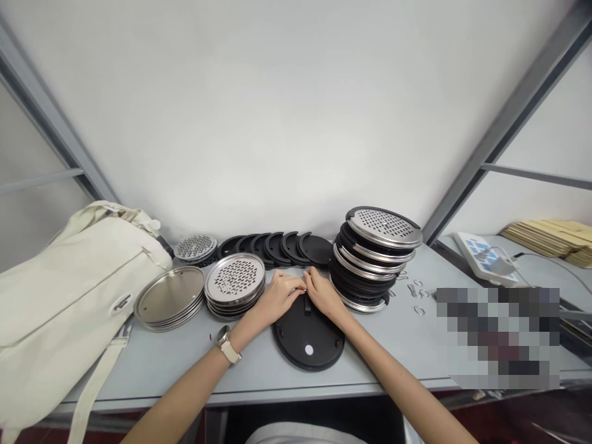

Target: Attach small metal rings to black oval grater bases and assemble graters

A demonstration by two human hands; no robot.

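On the table [250, 370], a disc [308, 333] is lying beneath the fingers [294, 284] and extending toward the person. Overlapping covers [319, 249] are sitting in a row behind the fingers. To their left, stacked graters [235, 279], then stacked plates [171, 293], then a bag [78, 277] are resting. To their right, a taller stack [370, 268] is standing, with rings [419, 311] lying beyond it.

hands [300, 293] together, fingertips meeting, forearms converging
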